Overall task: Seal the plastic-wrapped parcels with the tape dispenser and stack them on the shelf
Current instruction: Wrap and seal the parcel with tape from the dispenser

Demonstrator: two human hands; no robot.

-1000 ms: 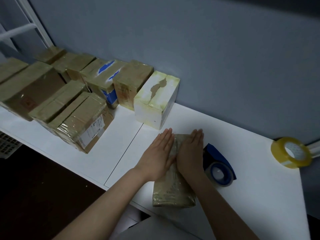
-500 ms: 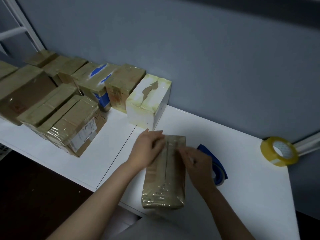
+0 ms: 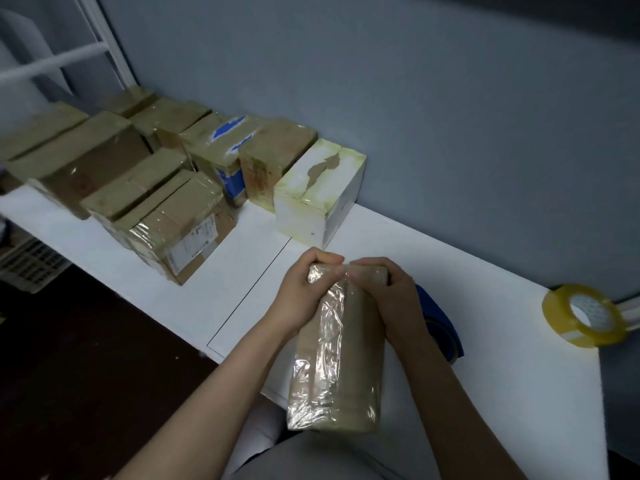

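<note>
At the near edge of the white table [image 3: 485, 341], both hands grip the far end of the wrapped parcel [image 3: 341, 358]. Left hand [image 3: 300, 292] and right hand [image 3: 388, 292] curl over its top corners, beside the blue tape dispenser [image 3: 438, 323].

Parcel [image 3: 346, 348]: brown, wrapped in clear film, lying lengthwise towards the person, near end out past the near edge of the worktop [image 3: 485, 341].
Left hand [image 3: 304, 292]: grips the parcel's far left corner, fingers curled over the end.
Right hand [image 3: 388, 292]: grips the far right corner, fingers curled likewise.
Tape dispenser [image 3: 440, 317]: blue, just right of the parcel, partly hidden by the right wrist.
Tape roll [image 3: 585, 315]: yellowish, tilted, near the worktop's right edge.
Taped boxes [image 3: 173, 216]: crowded along the far left side.
White box [image 3: 318, 199]: at the far edge, nearest the hands.
</note>
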